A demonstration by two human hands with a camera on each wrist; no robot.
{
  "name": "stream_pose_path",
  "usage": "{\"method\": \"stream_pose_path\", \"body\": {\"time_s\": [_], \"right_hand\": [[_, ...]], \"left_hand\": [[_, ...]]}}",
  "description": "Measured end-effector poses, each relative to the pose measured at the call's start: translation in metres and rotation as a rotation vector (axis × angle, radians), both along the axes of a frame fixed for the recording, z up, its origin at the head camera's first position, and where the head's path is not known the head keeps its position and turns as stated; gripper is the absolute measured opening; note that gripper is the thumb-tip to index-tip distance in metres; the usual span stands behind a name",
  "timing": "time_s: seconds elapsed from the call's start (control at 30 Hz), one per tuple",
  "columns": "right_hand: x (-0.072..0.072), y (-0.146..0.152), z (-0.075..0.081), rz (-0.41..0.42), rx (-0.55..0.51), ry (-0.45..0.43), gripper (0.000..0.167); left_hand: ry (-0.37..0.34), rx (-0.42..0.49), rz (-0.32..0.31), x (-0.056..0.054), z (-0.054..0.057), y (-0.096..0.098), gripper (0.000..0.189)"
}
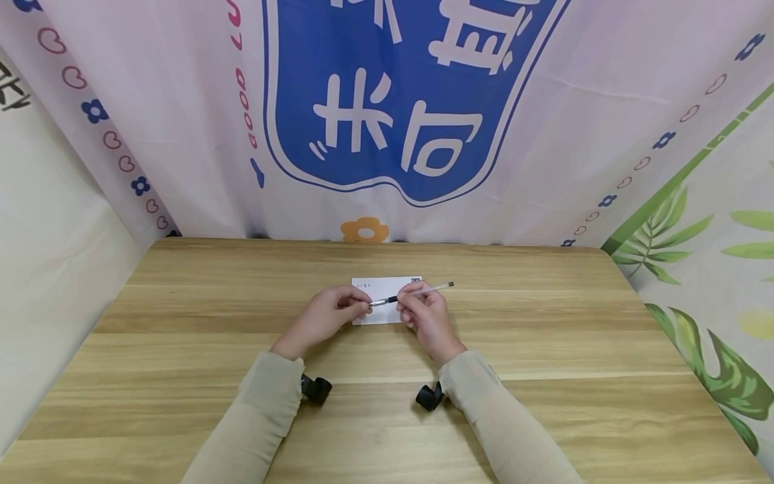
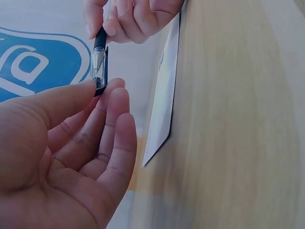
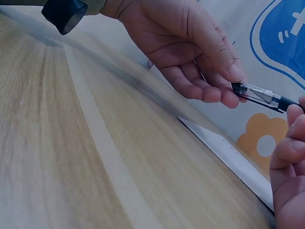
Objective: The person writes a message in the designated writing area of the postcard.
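A pen (image 1: 435, 288) with a black grip is held level above a white envelope (image 1: 382, 316) on the table. Its clear cap (image 2: 98, 67), with a black end and clip, covers the tip. My left hand (image 1: 329, 310) pinches the cap's end between thumb and index finger; its other fingers are loosely bent, as the left wrist view shows. My right hand (image 1: 426, 316) grips the barrel near the black grip, fingers curled. The pen's rear end sticks out to the right. Part of the envelope is hidden beneath the hands; small marks show at its upper left, a dark square at its upper right.
The wooden table (image 1: 211, 336) reaches back to a printed curtain (image 1: 199, 134) with a blue sign pattern. Leaf-patterned fabric (image 1: 695, 269) hangs at the right. Black wrist cameras (image 1: 317, 390) are strapped to both sleeved forearms.
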State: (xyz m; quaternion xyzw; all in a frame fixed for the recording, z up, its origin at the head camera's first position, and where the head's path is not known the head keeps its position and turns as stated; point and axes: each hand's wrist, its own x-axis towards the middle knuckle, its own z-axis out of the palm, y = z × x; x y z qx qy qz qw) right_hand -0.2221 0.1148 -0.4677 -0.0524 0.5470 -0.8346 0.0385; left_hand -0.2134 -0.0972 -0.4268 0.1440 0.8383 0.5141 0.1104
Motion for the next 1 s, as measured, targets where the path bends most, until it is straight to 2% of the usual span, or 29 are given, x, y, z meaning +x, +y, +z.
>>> {"method": "stream_pose_path", "body": {"time_s": [0.43, 0.83, 1.0], "right_hand": [[0.0005, 0.0008, 0.0004, 0.039, -0.049, 0.009, 0.015], [-0.0004, 0.0020, 0.0021, 0.093, -0.094, -0.031, 0.017], [0.0006, 0.0021, 0.0029, 0.104, -0.110, -0.047, 0.019]], "left_hand": [[0.011, 0.042, 0.016, 0.0002, -0.0021, 0.0008, 0.019], [0.054, 0.066, 0.033, 0.0005, 0.0016, -0.0003, 0.018], [0.043, 0.077, 0.049, 0.0003, 0.0016, -0.0001, 0.014]]}}
